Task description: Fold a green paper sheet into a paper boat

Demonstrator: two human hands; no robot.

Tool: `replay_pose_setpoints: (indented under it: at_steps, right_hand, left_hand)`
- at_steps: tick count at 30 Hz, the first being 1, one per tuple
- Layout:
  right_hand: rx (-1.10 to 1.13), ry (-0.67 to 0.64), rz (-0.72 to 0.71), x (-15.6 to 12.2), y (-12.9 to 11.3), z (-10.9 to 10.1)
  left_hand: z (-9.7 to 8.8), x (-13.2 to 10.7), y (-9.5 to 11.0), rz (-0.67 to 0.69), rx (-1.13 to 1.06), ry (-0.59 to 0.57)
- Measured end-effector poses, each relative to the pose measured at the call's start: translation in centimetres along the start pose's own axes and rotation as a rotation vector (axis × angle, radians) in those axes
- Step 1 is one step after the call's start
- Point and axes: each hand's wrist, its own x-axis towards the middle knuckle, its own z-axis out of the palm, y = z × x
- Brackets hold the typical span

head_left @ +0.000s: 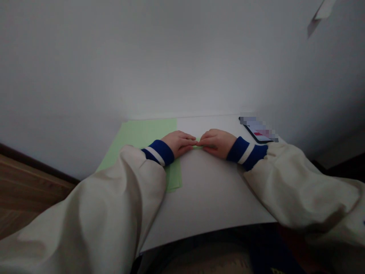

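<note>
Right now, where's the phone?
In the head view, the phone lies on the right side of the white tabletop, toward its far edge, just beyond the blue cuff of the right sleeve.

The scene is seen by one head-worn camera, set above the near edge of the desk (211,201) and faced forward and down. The wall (182,57) is taken in across the upper part of the frame, while the left hand (178,144) and the right hand (219,144) are caught near the centre. Closest to the lens, the sleeves (94,213) are shown at lower left and right.
</note>
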Motion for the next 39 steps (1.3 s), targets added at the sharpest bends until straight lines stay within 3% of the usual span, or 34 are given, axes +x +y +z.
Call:
replay_pose_setpoints:
  at_steps: [10, 16, 24, 39]
  right_hand:
    - [-0.151, -0.101, 0.022, 0.1, -0.7, -0.2]
    - [-0.243, -0.161, 0.046, 0.2, -1.2, -0.5]
    - [-0.206, -0.194, 0.057, 0.3, -1.2, -0.9]
    - [-0.196, -0.210, 0.030, 0.4, -1.4, -1.0]
  left_hand:
    - [0.2, 0.4, 0.5, -0.136, -0.047, 0.056]
    - [0.4, 0.5, 0.8, -0.169, 0.008, 0.025]
    - [0.7, 0.4, 1.2, -0.357, 0.053, -0.250]
    - [0.0, 1.0, 1.7, -0.429, 0.072, -0.364]
